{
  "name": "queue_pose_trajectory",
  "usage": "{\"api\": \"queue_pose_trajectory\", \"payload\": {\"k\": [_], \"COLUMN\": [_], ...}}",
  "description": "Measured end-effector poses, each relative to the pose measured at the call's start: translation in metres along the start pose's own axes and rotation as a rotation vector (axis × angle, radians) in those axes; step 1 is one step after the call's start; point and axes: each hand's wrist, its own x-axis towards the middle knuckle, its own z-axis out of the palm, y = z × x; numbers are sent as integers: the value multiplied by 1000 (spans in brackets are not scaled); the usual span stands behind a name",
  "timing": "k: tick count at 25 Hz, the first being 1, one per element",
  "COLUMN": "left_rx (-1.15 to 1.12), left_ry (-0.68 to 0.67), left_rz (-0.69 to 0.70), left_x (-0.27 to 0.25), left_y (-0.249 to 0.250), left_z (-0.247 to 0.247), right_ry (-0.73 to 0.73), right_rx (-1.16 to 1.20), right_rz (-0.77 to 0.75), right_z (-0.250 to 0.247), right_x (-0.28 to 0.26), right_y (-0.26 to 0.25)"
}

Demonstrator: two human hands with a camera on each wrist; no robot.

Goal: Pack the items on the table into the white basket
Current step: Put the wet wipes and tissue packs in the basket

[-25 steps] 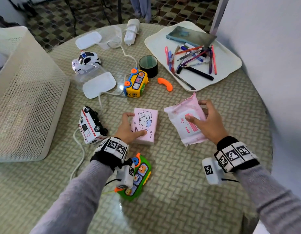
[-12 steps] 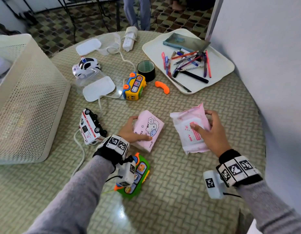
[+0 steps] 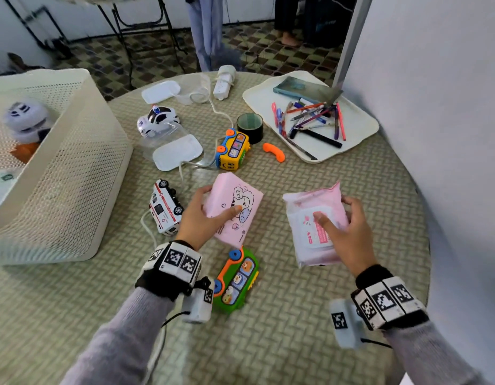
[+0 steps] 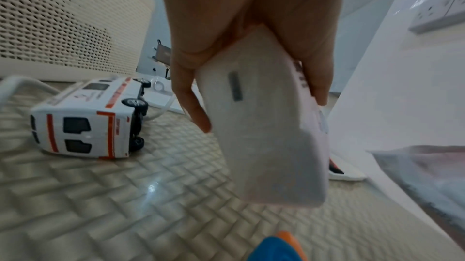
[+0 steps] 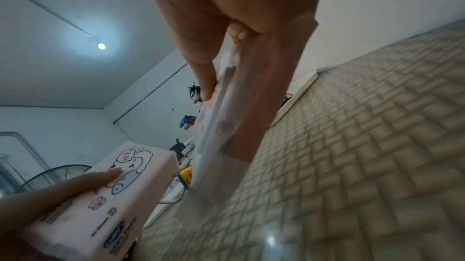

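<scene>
My left hand (image 3: 204, 218) grips a pink tissue pack (image 3: 235, 207) with a cartoon print, lifted off the table; its pale underside (image 4: 264, 126) fills the left wrist view. My right hand (image 3: 343, 232) grips a pink wet-wipes pack (image 3: 310, 218), thumb on top, also raised; it runs along the fingers in the right wrist view (image 5: 226, 136), where the tissue pack (image 5: 105, 201) shows at lower left. The white perforated basket (image 3: 74, 176) stands at the left with a pale toy (image 3: 27, 120) inside.
On the table lie a toy ambulance (image 3: 164, 207) on its side, a green toy bus (image 3: 236, 279), a yellow toy bus (image 3: 232, 150), a police car (image 3: 157, 120), black tape (image 3: 250, 126), an orange handset (image 3: 274, 151), clear lidded boxes (image 3: 177, 154), a power strip (image 3: 224, 81) and a pen tray (image 3: 360, 129).
Both hands have lifted their packs off the table. The tissue pack has tilted and risen in the left hand; the wipes pack has come up in the right.
</scene>
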Motion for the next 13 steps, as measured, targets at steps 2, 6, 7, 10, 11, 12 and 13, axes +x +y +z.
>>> {"api": "queue_pose_trajectory", "payload": {"k": [2, 6, 7, 10, 11, 12, 13], "left_rx": [-49, -168, -192, -213, -223, -234, -250], "left_ry": [10, -8, -21, -65, -71, -85, -92], "left_rz": [22, 16, 21, 52, 58, 66, 69], "left_x": [-19, -43, -48, -60, -63, -69, -74], "left_y": [-3, -20, -26, -41, -44, -51, -56], "left_z": [-11, -32, -40, -69, -76, -87, -95], "right_ry": [32, 119, 147, 215, 231, 252, 272], "right_rx": [19, 20, 22, 52, 55, 55, 59], "right_rz": [-28, -79, -84, -87, -83, -78, -75], "right_z": [5, 20, 26, 49, 56, 65, 72], "right_x": [-17, -57, -69, -108, -118, -133, -144], "right_y": [-9, -24, -26, -31, -31, -32, -32]}}
